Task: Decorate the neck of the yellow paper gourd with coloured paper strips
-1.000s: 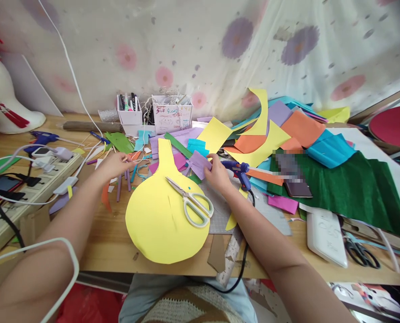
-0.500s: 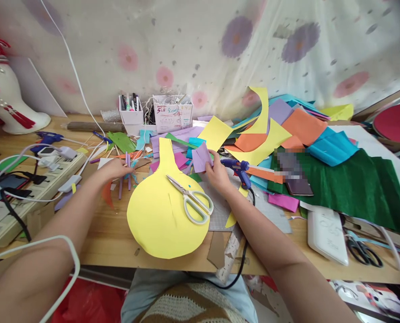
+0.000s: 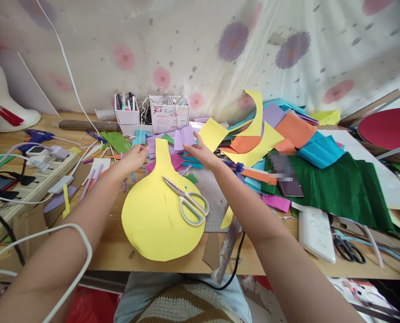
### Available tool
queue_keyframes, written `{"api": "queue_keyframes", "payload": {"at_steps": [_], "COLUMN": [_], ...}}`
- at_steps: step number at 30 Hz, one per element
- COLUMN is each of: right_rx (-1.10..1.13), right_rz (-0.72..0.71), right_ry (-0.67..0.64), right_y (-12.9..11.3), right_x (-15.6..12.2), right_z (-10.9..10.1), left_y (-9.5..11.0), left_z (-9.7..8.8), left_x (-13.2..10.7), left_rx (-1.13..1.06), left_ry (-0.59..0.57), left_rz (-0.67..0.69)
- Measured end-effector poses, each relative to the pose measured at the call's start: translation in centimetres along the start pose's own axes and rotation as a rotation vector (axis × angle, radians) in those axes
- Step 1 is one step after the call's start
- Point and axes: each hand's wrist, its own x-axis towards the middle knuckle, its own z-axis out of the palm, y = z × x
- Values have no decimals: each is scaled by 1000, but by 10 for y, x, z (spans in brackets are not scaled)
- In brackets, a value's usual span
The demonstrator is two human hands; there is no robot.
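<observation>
My right hand (image 3: pixel 201 151) pinches a small piece of purple craft paper (image 3: pixel 184 137) between thumb and fingers, above the paper pile. My left hand (image 3: pixel 136 158) hovers over small paper scraps left of the yellow cutout's neck. Its fingertips are pressed together, and what they hold, if anything, is hidden. Between my forearms lies a large yellow paper cutout (image 3: pixel 152 220), a round body with a narrow neck. White-handled scissors (image 3: pixel 191 207) rest on it, blades slightly apart. Thin purple strips (image 3: pixel 96 176) lie to the left of my left hand.
A blue glue gun (image 3: pixel 235 167) lies behind my right forearm. Colored sheets, green fabric (image 3: pixel 344 193), a white power bank (image 3: pixel 317 235) and black scissors (image 3: pixel 349 248) fill the right. A power strip (image 3: pixel 56 181) with cables lies left; a white cable crosses my left forearm.
My right hand has moved left and farther back with the purple paper. My left hand has gone right and away from the purple strips, which now lie farther left.
</observation>
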Motion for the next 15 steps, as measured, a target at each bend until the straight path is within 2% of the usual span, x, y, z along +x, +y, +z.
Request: {"api": "queue_keyframes", "payload": {"at_steps": [4,7,9,12,15], "right_rx": [-450,-693,-789,-863,-891], "right_rz": [-51,-61,-55,-38,-19], "right_ry": [-168,-339,-400,-441,-405], "right_y": [3,11,15,15,7], "right_x": [-8,-24,-32,-36,-36], "right_z": [-8,-8,-5,-4,-10], "left_y": [-1,-9,-14,-19,-23], "left_z": [4,0,-1,-2,0], "left_x": [-3,-4,-4,-4,-4], "left_rx": [-27,138,298,416,389], "left_ry": [-119,-144,-188,-403,-576], "left_rz": [-75,0,52,78,63]}}
